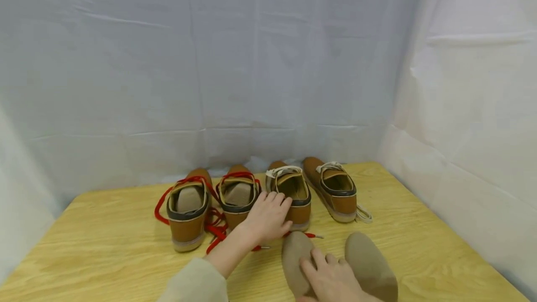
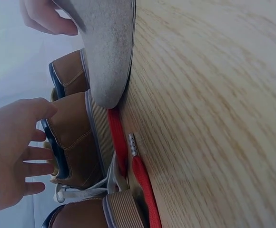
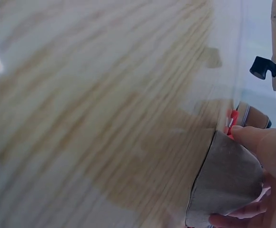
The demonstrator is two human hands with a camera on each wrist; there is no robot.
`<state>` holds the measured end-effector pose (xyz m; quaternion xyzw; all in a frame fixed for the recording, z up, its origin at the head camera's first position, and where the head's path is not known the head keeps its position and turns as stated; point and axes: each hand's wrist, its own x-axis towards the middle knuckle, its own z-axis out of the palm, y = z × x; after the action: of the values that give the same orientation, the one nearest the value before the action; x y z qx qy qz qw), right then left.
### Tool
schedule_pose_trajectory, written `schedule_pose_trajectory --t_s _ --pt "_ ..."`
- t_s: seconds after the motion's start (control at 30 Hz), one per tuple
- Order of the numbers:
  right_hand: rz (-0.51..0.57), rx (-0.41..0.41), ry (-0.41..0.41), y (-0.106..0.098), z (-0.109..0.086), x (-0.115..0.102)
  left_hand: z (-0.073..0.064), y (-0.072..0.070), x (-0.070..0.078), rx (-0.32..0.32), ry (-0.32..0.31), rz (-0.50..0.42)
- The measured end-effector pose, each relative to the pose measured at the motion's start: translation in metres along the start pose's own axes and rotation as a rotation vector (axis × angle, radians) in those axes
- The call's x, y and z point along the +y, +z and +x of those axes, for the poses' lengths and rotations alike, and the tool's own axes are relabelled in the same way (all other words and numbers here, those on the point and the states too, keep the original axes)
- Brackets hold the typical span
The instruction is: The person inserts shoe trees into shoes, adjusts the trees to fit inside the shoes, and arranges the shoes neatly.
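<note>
Working beside bare tabletop (image 1: 444, 257) toward the right edge, a right hand (image 1: 335, 281) grips one beige shoe (image 1: 295, 251) beneath it, the left hand (image 1: 270, 214) loosely spread, empty, near a white-laced shoe (image 1: 302, 216).

Shoes (image 1: 184, 231): tan-brown
Collars (image 1: 343, 193): black
Soles (image 2: 124, 209): pale beige, ribbed in lines
Left pair's laces (image 2: 118, 142): red, silvery tips (image 2: 133, 144)
Right pair's laces (image 1: 333, 166): off-white
Inserts (image 1: 371, 264): plain grey-beige
Desk (image 1: 105, 227): yellow wood, streaked with darker grain
Backdrop (image 1: 251, 59): pale bluish grey
Sleeve (image 1: 195, 283): cream

The head camera looks forward and down over the table (image 1: 113, 232), while wrist cameras, low, close and sideways-turned, apparently share one grey insert (image 2: 108, 52).
</note>
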<state>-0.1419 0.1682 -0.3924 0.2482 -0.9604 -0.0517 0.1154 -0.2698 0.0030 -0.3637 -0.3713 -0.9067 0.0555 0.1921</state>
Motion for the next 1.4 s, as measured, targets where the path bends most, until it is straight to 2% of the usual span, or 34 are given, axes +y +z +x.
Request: schedule_pose_trajectory --t_s 0.1,0.3,0.43,0.63,0.87,1.07,1.3,1.4 --pt "0.024 -0.026 0.012 0.0009 -0.0014 -0.0005 -0.0005 -0.0004 0.0001 -0.012 0.002 0.000" --pt "0.011 0.027 -0.001 0.0035 -0.0022 0.0001 -0.0003 -0.0006 0.0002 -0.026 0.004 -0.005" --pt "0.011 0.029 0.003 0.0033 -0.0027 0.0000 -0.0007 -0.0003 0.0001 -0.006 0.012 -0.005" --pt "-0.001 0.029 0.005 0.0025 -0.0020 -0.0004 -0.0023 -0.0007 -0.0005 0.059 0.030 0.005" --pt "-0.047 0.093 -0.030 0.0024 -0.0034 0.0011 -0.0016 0.0003 -0.0013 0.058 0.023 0.027" --pt "-0.008 0.065 -0.018 -0.0024 -0.0040 0.0028 -0.0004 -0.0001 -0.0010 0.032 0.017 0.047" --pt "-0.053 0.058 -0.061 -0.0006 -0.0040 0.0045 -0.0003 -0.0005 0.0001 0.008 0.015 0.020" --pt "-0.016 0.016 -0.035 0.0012 -0.0035 0.0032 -0.0004 0.0005 0.0008 0.011 0.016 0.029"
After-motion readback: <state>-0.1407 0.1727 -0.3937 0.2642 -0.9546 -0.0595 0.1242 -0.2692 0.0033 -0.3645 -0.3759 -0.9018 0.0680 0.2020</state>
